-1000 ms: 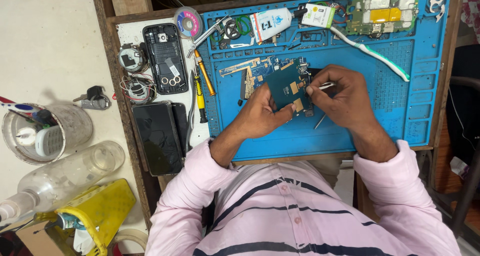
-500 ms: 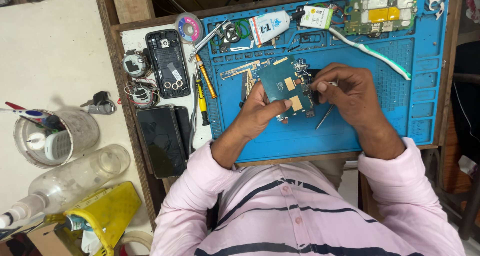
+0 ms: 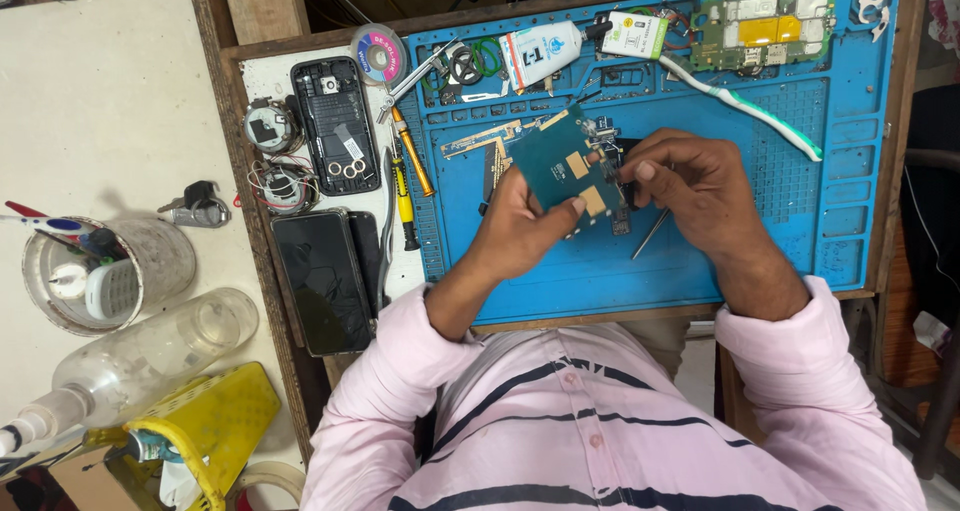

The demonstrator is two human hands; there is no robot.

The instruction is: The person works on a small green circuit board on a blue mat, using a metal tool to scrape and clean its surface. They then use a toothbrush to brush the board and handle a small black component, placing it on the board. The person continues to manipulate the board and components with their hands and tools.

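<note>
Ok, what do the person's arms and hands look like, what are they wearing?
Both arms are in long pale pink sleeves, part of a pink shirt with dark stripes and buttons down the front. The cuffs are pushed up a little above the wrists. The left hand and right hand are bare: no gloves, and no rings or watch show.

the circuit board (image 3: pixel 556 161) is dark teal with small gold squares. the mat (image 3: pixel 800 221) under it is bright blue, patterned with a moulded grid. a second board (image 3: pixel 768 28) is green with yellow patches. the phone shell (image 3: pixel 334 121) and the dark phone (image 3: pixel 322 281) are black. the shirt (image 3: pixel 590 431) is pale pink with dark stripes. the basket (image 3: pixel 215 421) is yellow, and the screwdrivers (image 3: pixel 408 171) have yellow and orange handles — the tube (image 3: pixel 745 106) is white with green.
</note>
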